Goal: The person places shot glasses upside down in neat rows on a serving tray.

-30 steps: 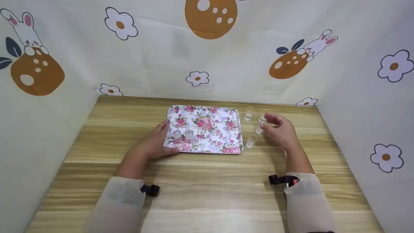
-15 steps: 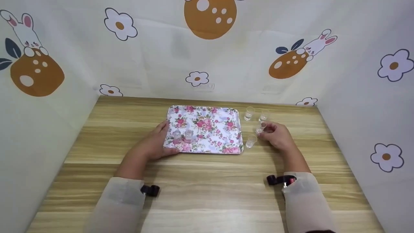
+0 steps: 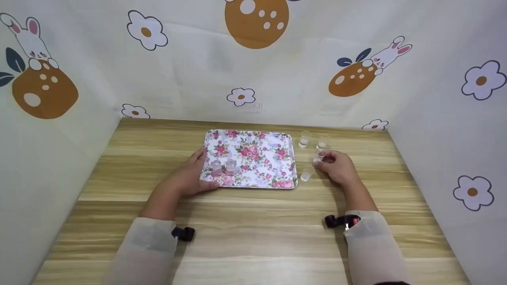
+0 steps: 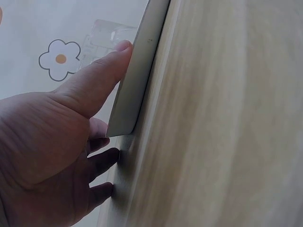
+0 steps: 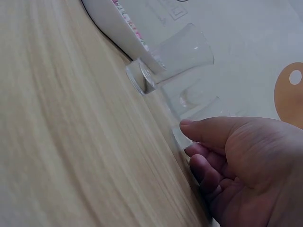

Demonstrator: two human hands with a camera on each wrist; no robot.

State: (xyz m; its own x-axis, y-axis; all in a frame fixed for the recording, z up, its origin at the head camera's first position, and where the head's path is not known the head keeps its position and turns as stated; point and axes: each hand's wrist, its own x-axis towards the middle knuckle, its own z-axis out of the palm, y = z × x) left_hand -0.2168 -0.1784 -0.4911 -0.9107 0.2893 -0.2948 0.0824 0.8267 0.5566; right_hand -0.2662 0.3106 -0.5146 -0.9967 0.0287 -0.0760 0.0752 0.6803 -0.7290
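Glass [image 3: 317,157] sits between right-hand fingers [image 5: 205,171], near 3 other glasses [image 3: 304,140].

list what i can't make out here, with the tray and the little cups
Left wrist: lower ends of the cups on the tray, behind the tray.
Right wrist: part of the pinched cup, behind the right hand.
Right wrist: the tray's remainder, cut off by the top edge.
Head: the pinched cup's contents, too small.

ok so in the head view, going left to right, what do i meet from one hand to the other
Left hand, floral tray, near clear cup by the tray's right edge, held clear cup, right hand.
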